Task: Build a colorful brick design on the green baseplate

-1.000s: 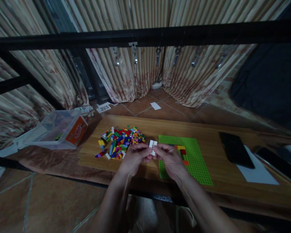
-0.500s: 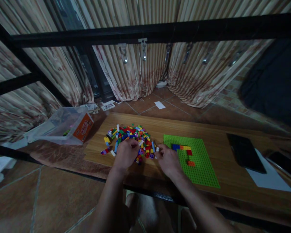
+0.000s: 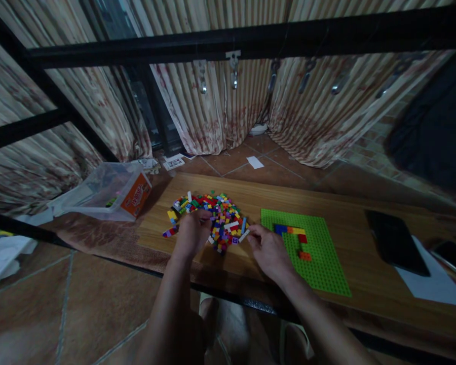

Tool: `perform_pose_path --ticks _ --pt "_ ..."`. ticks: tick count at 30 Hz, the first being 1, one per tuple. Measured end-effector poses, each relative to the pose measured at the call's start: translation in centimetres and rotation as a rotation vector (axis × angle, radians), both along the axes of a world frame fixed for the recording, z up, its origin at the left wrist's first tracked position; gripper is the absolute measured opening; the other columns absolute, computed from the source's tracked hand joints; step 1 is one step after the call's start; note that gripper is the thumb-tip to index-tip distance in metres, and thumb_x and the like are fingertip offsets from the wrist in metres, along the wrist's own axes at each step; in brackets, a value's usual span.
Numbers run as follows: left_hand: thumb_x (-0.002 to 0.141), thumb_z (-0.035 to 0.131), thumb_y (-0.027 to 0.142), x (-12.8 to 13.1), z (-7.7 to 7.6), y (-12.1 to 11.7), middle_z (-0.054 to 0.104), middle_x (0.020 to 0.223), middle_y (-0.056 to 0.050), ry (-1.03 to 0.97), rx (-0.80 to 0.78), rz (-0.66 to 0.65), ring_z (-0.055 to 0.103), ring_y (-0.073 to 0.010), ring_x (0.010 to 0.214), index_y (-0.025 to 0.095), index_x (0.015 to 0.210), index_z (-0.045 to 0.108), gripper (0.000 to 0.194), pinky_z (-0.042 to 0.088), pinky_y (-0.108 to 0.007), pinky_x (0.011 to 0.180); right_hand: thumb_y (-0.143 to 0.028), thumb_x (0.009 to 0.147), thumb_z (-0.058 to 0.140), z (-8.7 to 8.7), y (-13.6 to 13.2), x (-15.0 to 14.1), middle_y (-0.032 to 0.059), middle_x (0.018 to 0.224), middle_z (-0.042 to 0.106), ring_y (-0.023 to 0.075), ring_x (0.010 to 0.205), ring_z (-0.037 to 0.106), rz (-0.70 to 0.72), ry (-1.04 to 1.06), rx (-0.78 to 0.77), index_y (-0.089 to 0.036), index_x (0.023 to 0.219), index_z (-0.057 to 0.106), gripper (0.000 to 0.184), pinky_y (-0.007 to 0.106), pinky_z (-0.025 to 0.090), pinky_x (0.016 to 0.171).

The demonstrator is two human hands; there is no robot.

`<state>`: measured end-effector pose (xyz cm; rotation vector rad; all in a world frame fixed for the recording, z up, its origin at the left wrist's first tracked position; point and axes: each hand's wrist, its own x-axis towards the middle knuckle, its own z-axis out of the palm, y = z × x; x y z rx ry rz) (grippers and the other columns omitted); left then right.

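From my remote seat: a white brick [image 3: 244, 235], just left of the green baseplate [image 3: 327, 253], is clamped by one end in the right hand's [image 3: 272, 253] fingers, seemingly to leave its length exposed. Farther left of the baseplate, the left hand [image 3: 192, 235] dips into the brick pile [image 3: 228, 215]; whether its fingers are apart or together, I cannot tell. Pile and baseplate share the worktop [image 3: 345, 210], apparently for easy reach.
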<state>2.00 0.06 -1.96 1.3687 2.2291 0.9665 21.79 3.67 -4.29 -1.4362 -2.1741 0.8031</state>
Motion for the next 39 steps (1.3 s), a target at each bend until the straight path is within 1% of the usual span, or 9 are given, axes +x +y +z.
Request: perform_pose_path --ticks 2,5,9,13,16,24,28,32,39 --pt "0.074 0.053 0.018 -1.1 0.1 -0.3 0.072 0.089 -0.005 0.043 -0.008 0.06 0.066 -0.0189 0.084 0.018 0.091 0.07 0.024 0.049 -0.026 0.078 -0.016 0.084 0.048 -0.1 0.0 0.2 0.0065 0.095 0.07 0.0188 0.086 0.065 0.013 0.001 0.018 -0.017 0.103 0.063 0.023 0.029 0.046 0.078" --pt "0.072 0.056 0.016 -2.0 0.3 -0.7 0.072 0.088 -0.005 0.089 -0.083 0.111 0.065 -0.0201 0.085 0.019 0.091 0.07 0.024 0.048 -0.027 0.076 -0.016 0.084 0.047 -0.3 0.0 0.2 0.0072 0.095 0.07 0.0185 0.085 0.065 0.01 0.003 0.05 -0.017 0.105 0.062 0.026 0.029 0.046 0.077" --pt "0.07 0.058 0.013 -1.8 0.5 -0.8 0.071 0.096 -0.007 0.116 -0.152 0.074 0.065 -0.0205 0.087 0.019 0.097 0.069 0.03 0.047 -0.028 0.079 -0.016 0.083 0.049 -0.5 0.0 0.0 0.0086 0.097 0.068 0.019 0.087 0.064 0.006 -0.004 0.083 -0.017 0.109 0.062 0.03 0.03 0.047 0.079" --pt "0.07 0.061 0.018 -1.3 0.0 -0.5 0.07 0.101 -0.009 0.169 -0.175 0.008 0.064 -0.0231 0.094 0.019 0.103 0.068 0.033 0.046 -0.03 0.086 -0.014 0.082 0.047 -0.6 -0.1 0.0 0.0073 0.099 0.068 0.018 0.088 0.063 0.08 0.035 0.03 -0.017 0.114 0.06 0.034 0.03 0.047 0.081" --pt "0.068 0.065 0.021 -1.2 -0.4 -0.4 0.07 0.102 -0.01 0.186 -0.176 -0.018 0.064 -0.0248 0.096 0.017 0.104 0.068 0.036 0.045 -0.032 0.089 -0.014 0.082 0.048 -0.6 -0.3 0.0 0.0068 0.102 0.067 0.0176 0.089 0.063 0.09 0.064 0.011 -0.017 0.115 0.059 0.035 0.03 0.047 0.083" --pt "0.066 0.067 0.017 -1.3 -0.1 -0.6 0.069 0.101 -0.012 0.197 -0.185 -0.075 0.063 -0.0267 0.098 0.015 0.105 0.067 0.038 0.045 -0.034 0.088 -0.016 0.082 0.049 -0.4 -0.3 0.2 0.0059 0.098 0.067 0.017 0.085 0.062 0.103 0.111 0.01 -0.019 0.112 0.061 0.033 0.03 0.047 0.08" --pt "0.068 0.064 0.015 -1.3 0.0 -0.6 0.07 0.099 -0.011 0.223 -0.196 -0.087 0.064 -0.0255 0.096 0.016 0.1 0.068 0.033 0.046 -0.033 0.087 -0.018 0.082 0.05 -0.4 -0.4 0.4 0.0057 0.095 0.067 0.0164 0.081 0.061 0.111 0.125 -0.007 -0.018 0.112 0.061 0.032 0.03 0.047 0.076" --pt "0.067 0.067 0.02 -1.4 -0.1 -0.5 0.071 0.094 -0.008 0.225 -0.201 -0.083 0.064 -0.0236 0.092 0.019 0.095 0.07 0.029 0.046 -0.031 0.084 -0.019 0.081 0.051 -0.3 -0.3 0.5 0.0055 0.093 0.066 0.0161 0.08 0.06 0.102 0.109 -0.003 -0.019 0.111 0.062 0.032 0.029 0.046 0.075" --pt "0.068 0.065 0.02 -1.6 0.0 -0.4 0.072 0.088 -0.007 0.223 -0.233 -0.011 0.065 -0.0223 0.086 0.019 0.089 0.071 0.021 0.046 -0.03 0.078 -0.021 0.082 0.05 -0.3 -0.2 0.7 0.0045 0.091 0.065 0.015 0.074 0.058 0.109 0.104 0.003 -0.019 0.109 0.062 0.029 0.029 0.045 0.071"
